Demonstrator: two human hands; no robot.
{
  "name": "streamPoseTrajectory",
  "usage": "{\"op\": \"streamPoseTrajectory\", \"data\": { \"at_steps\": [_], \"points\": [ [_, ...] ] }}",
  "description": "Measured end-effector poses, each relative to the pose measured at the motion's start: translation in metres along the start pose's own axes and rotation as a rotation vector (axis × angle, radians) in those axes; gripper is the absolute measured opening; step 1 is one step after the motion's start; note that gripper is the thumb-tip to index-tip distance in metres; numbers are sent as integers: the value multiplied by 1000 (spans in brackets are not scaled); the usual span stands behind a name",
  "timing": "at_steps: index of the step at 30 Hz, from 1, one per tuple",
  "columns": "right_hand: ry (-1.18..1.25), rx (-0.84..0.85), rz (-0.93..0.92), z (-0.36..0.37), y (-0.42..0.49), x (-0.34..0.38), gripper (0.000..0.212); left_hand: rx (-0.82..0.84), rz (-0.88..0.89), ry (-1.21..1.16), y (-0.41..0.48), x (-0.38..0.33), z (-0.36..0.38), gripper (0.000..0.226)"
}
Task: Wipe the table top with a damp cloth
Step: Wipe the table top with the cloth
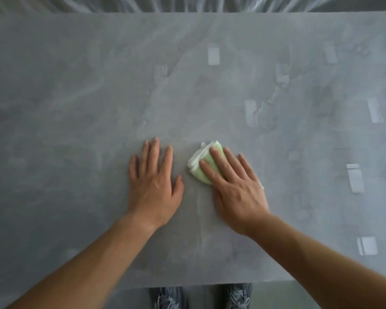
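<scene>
A grey marbled table top [98, 97] fills most of the head view. A folded pale green and white cloth [200, 160] lies near the middle of it. My right hand [234, 186] lies flat on the cloth with straight fingers and presses it onto the surface; the palm hides the cloth's near part. My left hand [154, 184] rests flat on the bare table just left of the cloth, fingers spread, holding nothing.
Bright rectangular reflections [213, 55] dot the right half of the table. Its near edge [210, 283] runs across the bottom, with my shoes [239, 295] below it. Pale draped fabric [187, 3] hangs beyond the far edge.
</scene>
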State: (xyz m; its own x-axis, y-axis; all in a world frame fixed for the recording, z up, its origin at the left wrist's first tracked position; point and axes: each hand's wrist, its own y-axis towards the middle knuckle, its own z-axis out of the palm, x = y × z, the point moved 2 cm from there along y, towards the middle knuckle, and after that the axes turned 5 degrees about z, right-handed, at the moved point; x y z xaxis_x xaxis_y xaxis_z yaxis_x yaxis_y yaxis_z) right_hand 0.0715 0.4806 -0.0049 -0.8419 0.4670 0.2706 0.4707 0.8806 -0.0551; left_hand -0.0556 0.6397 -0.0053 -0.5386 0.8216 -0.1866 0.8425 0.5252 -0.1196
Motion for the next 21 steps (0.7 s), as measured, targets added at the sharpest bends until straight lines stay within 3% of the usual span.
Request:
{"op": "streamPoseTrajectory", "data": {
  "at_steps": [2, 7, 12, 15, 19, 21],
  "points": [
    [12, -26, 19, -4, 33, -4, 64, 12, 26, -6, -1, 5, 1, 71],
    [57, -55, 276, -1, 104, 8, 65, -39, 58, -84, -1, 14, -1, 63],
    [1, 4, -24, 12, 13, 50, 63, -83, 114, -149, -7, 18, -2, 65],
    [-40, 39, -136, 6, 8, 23, 66, -58, 206, -143, -19, 18, -2, 66],
    [-16, -69, 260, -8, 54, -20, 62, -9, 233, -98, -28, 21, 1, 68],
    [3, -111, 326, -4, 51, -6, 64, -3, 225, -99, -27, 20, 3, 67]
  ]
}}
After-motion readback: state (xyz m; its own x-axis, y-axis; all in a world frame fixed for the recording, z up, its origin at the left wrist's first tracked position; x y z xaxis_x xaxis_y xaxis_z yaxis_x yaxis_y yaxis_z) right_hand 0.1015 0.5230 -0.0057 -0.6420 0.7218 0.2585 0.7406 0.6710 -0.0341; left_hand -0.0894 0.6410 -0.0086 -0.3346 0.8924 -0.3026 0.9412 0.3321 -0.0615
